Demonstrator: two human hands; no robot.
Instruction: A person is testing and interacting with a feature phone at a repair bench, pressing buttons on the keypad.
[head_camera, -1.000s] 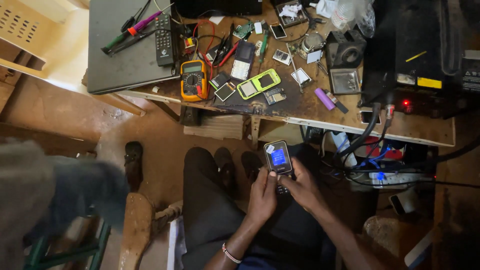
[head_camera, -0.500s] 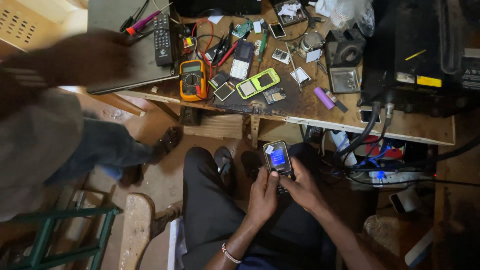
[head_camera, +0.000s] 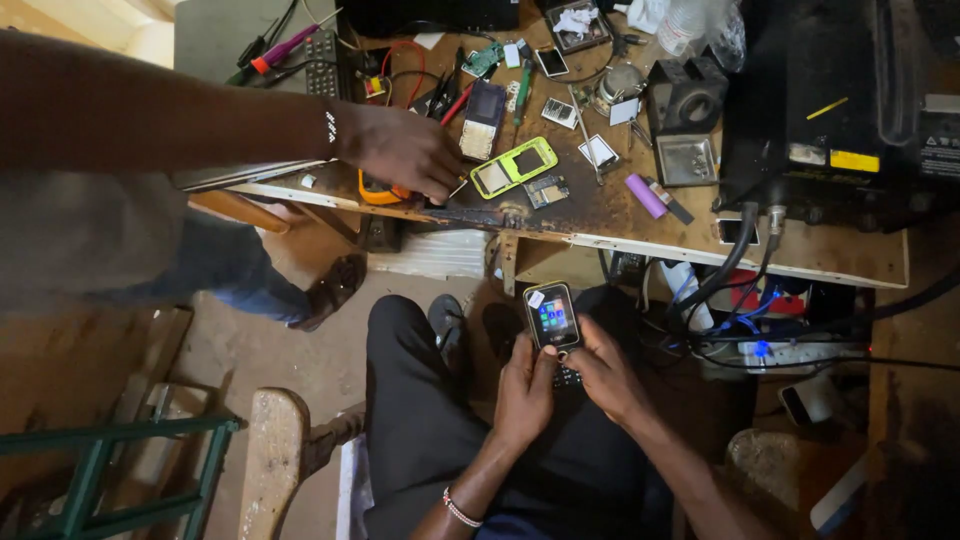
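Seen from above, the left hand (head_camera: 525, 385) and right hand (head_camera: 605, 375) cradle a small keypad phone (head_camera: 552, 318) with a lit screen over the lap, below the cluttered table (head_camera: 620, 215), fingers curled around it, thumbs seemingly mid key press; another person's hand (head_camera: 405, 150) reaches onto the table.

Worn wooden workbench (head_camera: 620, 225), lime-green phone shell (head_camera: 514, 166), purple cylinder (head_camera: 645, 195), yellow multimeter (head_camera: 378, 190) (partly hidden), remote control (head_camera: 321, 48)
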